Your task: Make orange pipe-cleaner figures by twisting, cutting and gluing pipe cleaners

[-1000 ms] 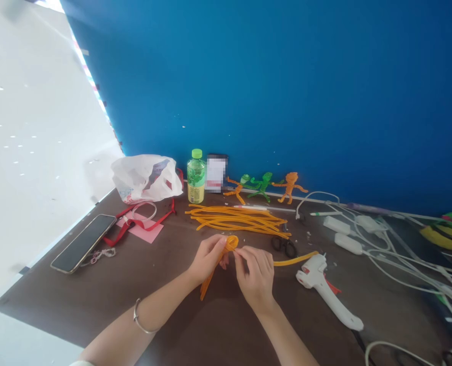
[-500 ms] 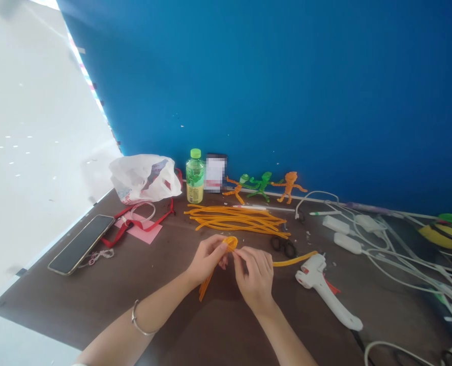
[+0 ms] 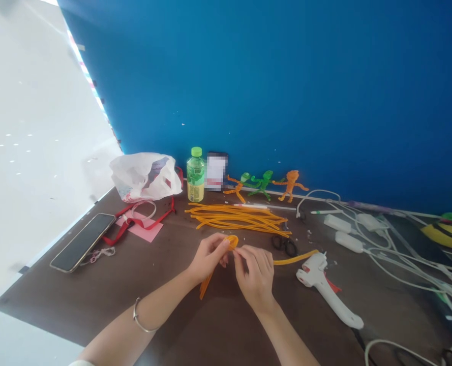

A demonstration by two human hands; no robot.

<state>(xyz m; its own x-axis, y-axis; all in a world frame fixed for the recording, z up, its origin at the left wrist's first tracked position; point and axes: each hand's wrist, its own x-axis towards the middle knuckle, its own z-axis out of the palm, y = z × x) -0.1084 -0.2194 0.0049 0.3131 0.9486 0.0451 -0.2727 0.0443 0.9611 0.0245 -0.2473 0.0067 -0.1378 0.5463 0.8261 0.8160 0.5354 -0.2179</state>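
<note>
Near the middle of the dark table, my left hand (image 3: pixel 209 256) pinches a coiled orange pipe cleaner piece (image 3: pixel 232 242), with orange stems hanging below its fingers. My right hand (image 3: pixel 255 274) is closed at the coil's right side, fingertips pinching an orange strand. From behind this hand a yellow-orange strand (image 3: pixel 296 258) stretches right toward a white glue gun (image 3: pixel 327 290). Beyond both hands lies a bundle of orange pipe cleaners (image 3: pixel 241 218). Black scissors (image 3: pixel 284 246) rest between that bundle and the strand.
Three small figures, one green (image 3: pixel 264 185), stand against the blue wall beside a green-capped bottle (image 3: pixel 196 175). A white plastic bag (image 3: pixel 145 175), a pink paper (image 3: pixel 147 232) and a phone (image 3: pixel 83 243) are at left. White cables and adapters (image 3: pixel 348 242) spread over the right side.
The view has shifted very slightly. Both hands keep their hold on the orange piece, in nearly the same pose.
</note>
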